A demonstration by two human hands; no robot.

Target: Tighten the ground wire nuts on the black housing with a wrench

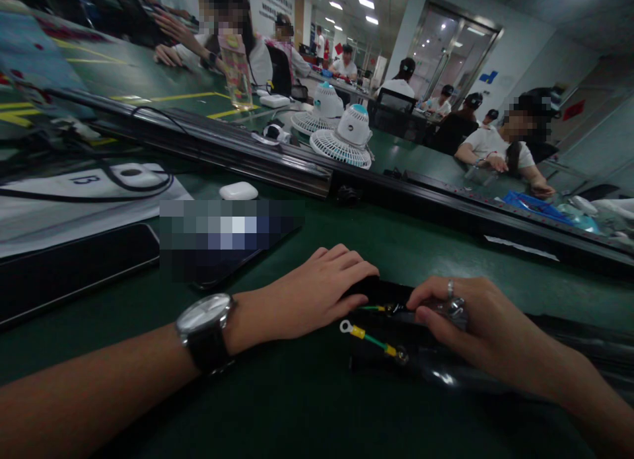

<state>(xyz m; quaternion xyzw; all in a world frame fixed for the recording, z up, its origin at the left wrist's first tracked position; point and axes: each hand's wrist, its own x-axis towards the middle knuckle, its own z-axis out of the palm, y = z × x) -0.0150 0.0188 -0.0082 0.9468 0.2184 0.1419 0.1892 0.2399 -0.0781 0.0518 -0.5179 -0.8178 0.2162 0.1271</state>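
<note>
My right grip (488, 317) pinches a clear handle (454, 312), likely for fine control; my left grip (319, 287) seems to steady the dark part (389, 290) between them, though I cannot tell whether it pinches. Nearer me, a ring-ended green wire (375, 341) juts from a black bar (440, 373).

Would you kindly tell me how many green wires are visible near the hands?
2. One green wire shows between the left hand and the right hand; the other is nearer the camera, with a ring terminal. Others may be hidden under the hands.
</note>
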